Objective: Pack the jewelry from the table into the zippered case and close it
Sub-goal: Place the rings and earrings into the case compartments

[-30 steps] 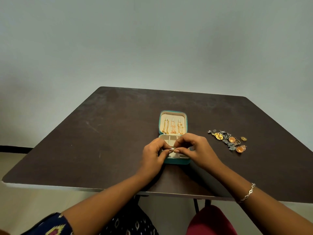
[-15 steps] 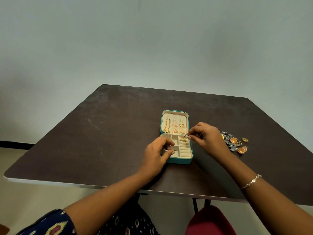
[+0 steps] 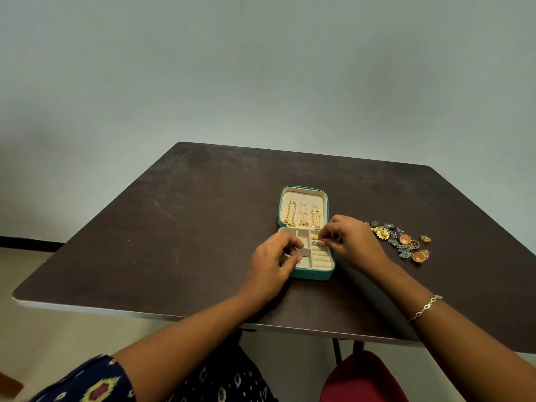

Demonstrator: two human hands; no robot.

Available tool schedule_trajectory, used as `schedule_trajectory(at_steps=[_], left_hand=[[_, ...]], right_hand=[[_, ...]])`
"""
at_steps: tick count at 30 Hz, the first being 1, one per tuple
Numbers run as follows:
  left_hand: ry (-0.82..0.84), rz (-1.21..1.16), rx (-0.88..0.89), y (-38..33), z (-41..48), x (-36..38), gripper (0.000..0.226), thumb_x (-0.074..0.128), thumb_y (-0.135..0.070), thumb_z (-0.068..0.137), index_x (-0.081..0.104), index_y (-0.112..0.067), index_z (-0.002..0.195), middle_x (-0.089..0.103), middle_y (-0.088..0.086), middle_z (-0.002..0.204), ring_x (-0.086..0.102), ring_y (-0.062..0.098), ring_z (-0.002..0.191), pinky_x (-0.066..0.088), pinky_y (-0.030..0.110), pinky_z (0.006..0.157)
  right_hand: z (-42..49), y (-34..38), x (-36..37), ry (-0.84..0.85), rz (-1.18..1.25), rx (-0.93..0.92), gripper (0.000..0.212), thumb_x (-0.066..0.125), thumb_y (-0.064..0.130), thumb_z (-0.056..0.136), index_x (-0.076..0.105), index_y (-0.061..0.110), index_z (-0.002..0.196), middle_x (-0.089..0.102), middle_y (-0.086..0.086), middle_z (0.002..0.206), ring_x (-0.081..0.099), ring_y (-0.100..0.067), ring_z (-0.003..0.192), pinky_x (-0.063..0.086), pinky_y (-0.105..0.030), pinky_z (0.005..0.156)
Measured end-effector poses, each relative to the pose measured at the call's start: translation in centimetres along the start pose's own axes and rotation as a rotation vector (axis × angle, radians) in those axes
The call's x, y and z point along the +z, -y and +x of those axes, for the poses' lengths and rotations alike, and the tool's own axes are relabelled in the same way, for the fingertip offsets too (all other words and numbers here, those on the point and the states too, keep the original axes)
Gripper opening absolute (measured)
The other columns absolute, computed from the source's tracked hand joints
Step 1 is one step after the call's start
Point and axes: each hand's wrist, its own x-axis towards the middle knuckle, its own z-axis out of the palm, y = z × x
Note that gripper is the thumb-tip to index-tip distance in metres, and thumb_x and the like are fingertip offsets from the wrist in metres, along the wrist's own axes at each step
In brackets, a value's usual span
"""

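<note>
Reaching in from 5 o'clock, my right arm carries a bracelet (image 3: pixel 425 310) at the wrist; it is worn, so I judge it no part of the packing. Next out, my left hand (image 3: pixel 272 262) grips the case (image 3: pixel 313 275) at its 8 o'clock corner, fingers curled over the wall and thumb tip on the inner edge. I hold it this way so the light box cannot slide on the table (image 3: pixel 188 227) while the other hand works. Just beyond, at the case's 2 o'clock, my right hand (image 3: pixel 353 245) pinches a ring (image 3: pixel 315 242) between thumb and fingertips, low over the far end of the rolls (image 3: pixel 320 258). The pinch is tight and the approach comes from above because the ring must be pressed into a slot between two rolls; whether it is already seated I cannot tell. At 12 o'clock the lid (image 3: pixel 303 189) stands tilted open, and three chains (image 3: pixel 303 216) hang inside it, so that part looks done. Out at 3 o'clock, near my right hand but clear of the case, a pile (image 3: pixel 400 242) of flower and orange pieces waits on the table within easy reach. The zip comes last, I judge, once that pile is in.
</note>
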Motion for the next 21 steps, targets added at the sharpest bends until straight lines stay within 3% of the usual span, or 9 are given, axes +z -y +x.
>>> schedule_trajectory(at_steps=[7,13,21], left_hand=[[0.002,0.012,0.010,-0.02,-0.06,-0.04,0.014,0.062,-0.005,0.083,0.061,-0.011,0.095,0.051,-0.016,0.083,0.053,0.001,0.080,0.043,0.007,0.071],[0.006,0.027,0.004,-0.01,-0.04,-0.06,0.014,0.062,-0.006,0.083,0.060,-0.012,0.096,0.051,-0.016,0.083,0.053,0.001,0.080,0.044,0.009,0.071],[0.003,0.016,0.004,-0.02,-0.08,-0.10,0.014,0.061,-0.004,0.083,0.061,-0.011,0.095,0.051,-0.016,0.082,0.053,0.002,0.080,0.042,0.007,0.070]], right_hand=[[-0.11,-0.18,0.33,0.016,-0.001,-0.018,0.013,0.066,0.020,0.082,0.071,0.014,0.093,0.063,-0.004,0.094,0.053,-0.015,0.086,0.045,-0.031,0.072],[-0.56,-0.62,0.34,-0.050,0.028,-0.063,0.013,0.061,0.005,0.083,0.071,0.011,0.088,0.064,-0.008,0.092,0.056,-0.023,0.086,0.044,-0.033,0.067],[-0.68,-0.83,0.44,-0.047,0.022,-0.067,0.014,0.060,0.008,0.084,0.071,0.012,0.093,0.063,-0.007,0.097,0.054,-0.021,0.091,0.044,-0.032,0.070]])
